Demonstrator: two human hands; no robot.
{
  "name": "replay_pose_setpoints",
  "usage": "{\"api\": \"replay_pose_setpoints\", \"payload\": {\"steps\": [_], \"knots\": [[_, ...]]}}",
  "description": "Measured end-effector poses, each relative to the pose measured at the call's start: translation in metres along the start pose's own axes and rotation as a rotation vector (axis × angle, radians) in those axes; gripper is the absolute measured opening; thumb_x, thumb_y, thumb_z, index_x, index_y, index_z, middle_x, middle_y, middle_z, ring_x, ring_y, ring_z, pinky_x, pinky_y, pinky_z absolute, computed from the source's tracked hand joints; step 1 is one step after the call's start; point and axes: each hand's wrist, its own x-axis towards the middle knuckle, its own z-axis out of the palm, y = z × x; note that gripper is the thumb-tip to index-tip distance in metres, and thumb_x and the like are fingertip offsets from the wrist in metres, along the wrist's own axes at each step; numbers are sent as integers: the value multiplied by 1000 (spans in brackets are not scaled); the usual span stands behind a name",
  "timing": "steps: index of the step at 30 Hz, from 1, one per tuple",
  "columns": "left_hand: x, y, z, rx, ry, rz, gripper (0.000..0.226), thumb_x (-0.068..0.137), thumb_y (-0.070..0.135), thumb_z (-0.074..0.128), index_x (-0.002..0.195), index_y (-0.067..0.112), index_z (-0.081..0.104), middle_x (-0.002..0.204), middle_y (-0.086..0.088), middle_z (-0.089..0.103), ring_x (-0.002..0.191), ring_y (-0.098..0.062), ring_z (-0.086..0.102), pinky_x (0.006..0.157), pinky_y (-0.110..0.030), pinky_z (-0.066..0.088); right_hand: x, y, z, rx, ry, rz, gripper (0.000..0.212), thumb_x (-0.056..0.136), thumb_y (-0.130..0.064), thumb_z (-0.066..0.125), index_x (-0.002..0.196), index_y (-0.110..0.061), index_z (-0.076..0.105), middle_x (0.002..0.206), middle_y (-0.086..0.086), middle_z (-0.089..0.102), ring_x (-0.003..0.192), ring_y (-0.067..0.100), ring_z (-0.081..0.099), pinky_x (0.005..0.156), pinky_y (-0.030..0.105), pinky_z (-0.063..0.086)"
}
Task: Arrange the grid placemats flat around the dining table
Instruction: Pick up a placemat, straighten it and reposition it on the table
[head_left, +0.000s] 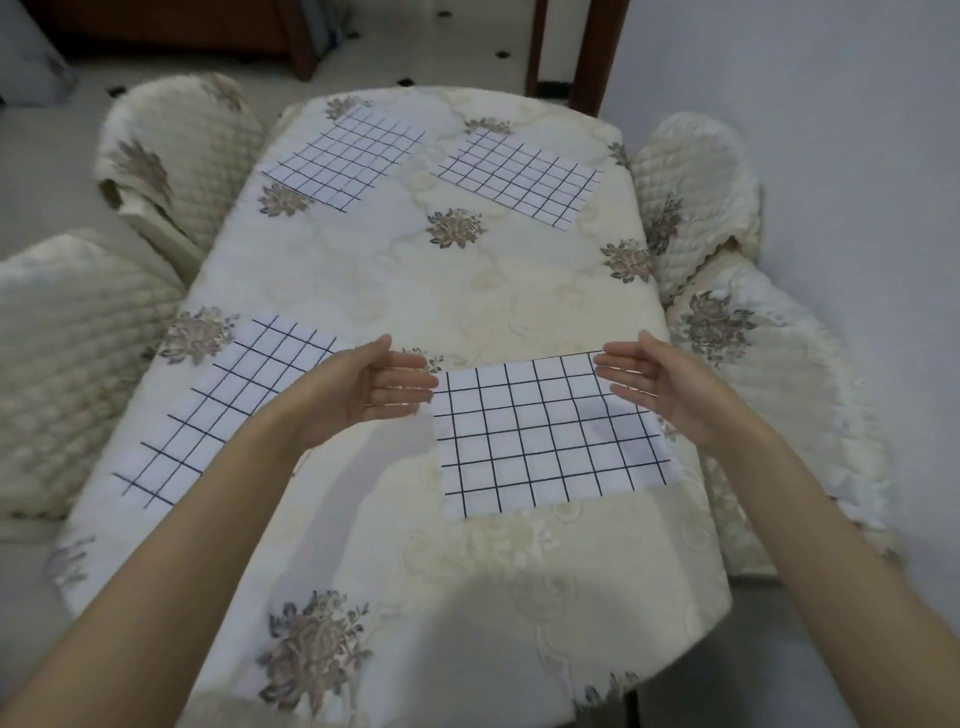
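Note:
Several white placemats with black grid lines lie flat on the dining table (415, 291), which wears a cream floral cloth. One placemat (545, 436) lies near right, one (223, 410) near left, one (348, 156) far left, one (524, 176) far right. My left hand (374, 389) hovers open, palm inward, at the left edge of the near right placemat. My right hand (649, 384) hovers open at that placemat's far right corner. Neither hand grips anything. My left forearm covers part of the near left placemat.
Chairs with quilted cream covers stand at both long sides: two on the left (176, 150) (67, 364) and two on the right (696, 192) (779, 374). A dark wooden door frame (592, 52) stands beyond the far end. A pale wall (857, 130) runs on the right.

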Motion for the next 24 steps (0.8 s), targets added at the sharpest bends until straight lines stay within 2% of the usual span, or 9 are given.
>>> {"api": "replay_pose_setpoints", "payload": {"steps": [3, 6, 9, 10, 12, 15, 18, 24], "knots": [[-14, 6, 4, 118, 38, 47, 46, 103, 38, 36, 118, 2, 62, 111, -16, 72, 103, -30, 70, 93, -40, 54, -12, -9, 2, 66, -36, -16, 41, 89, -41, 51, 108, -7, 65, 102, 7, 75, 96, 19, 72, 84, 28, 58], [-9, 5, 10, 323, 170, 142, 33, 99, 32, 49, 112, 6, 67, 103, -12, 75, 92, -26, 72, 93, -41, 52, -13, -9, -2, 71, -14, -8, 36, 99, -36, 44, 106, -8, 66, 99, 6, 76, 93, 19, 73, 78, 26, 60], [15, -2, 15, 567, 227, 259, 19, 90, 29, 66, 106, 19, 70, 102, -3, 74, 94, -19, 69, 79, -31, 51, -8, -5, -7, 85, 37, 16, 34, 101, -34, 43, 105, -9, 66, 98, 6, 76, 90, 17, 74, 79, 26, 59], [29, -4, 16, 670, 235, 279, 22, 86, 31, 69, 107, 23, 69, 105, 1, 72, 96, -15, 67, 78, -28, 48, -5, -1, -10, 95, 68, 25, 33, 101, -34, 44, 105, -9, 66, 98, 6, 76, 90, 17, 74, 78, 26, 59], [57, -9, 21, 882, 241, 290, 36, 83, 34, 73, 117, 25, 65, 116, 4, 66, 106, -15, 62, 84, -29, 47, 0, 12, -16, 131, 161, 53, 29, 100, -32, 47, 103, -11, 66, 98, 5, 75, 90, 15, 73, 75, 25, 59], [103, -12, 34, 1214, 182, 311, 54, 85, 37, 70, 134, 23, 53, 138, -2, 53, 122, -23, 52, 98, -35, 43, 5, 42, -23, 227, 358, 119, 19, 99, -25, 49, 99, -12, 63, 95, 3, 69, 88, 14, 68, 71, 24, 54], [145, -12, 49, 1424, 96, 305, 61, 88, 40, 66, 142, 22, 44, 146, -3, 45, 130, -25, 45, 102, -36, 39, -1, 81, -22, 341, 519, 227, 13, 98, -17, 51, 89, -12, 59, 85, 3, 60, 82, 15, 60, 70, 26, 50], [207, -23, 92, 1600, -26, 342, 67, 89, 39, 65, 147, 20, 37, 151, -3, 39, 134, -28, 41, 103, -43, 41, -24, 144, -11, 506, 603, 421, 21, 94, -6, 49, 74, -9, 50, 72, 6, 45, 65, 18, 47, 66, 31, 48]]}}
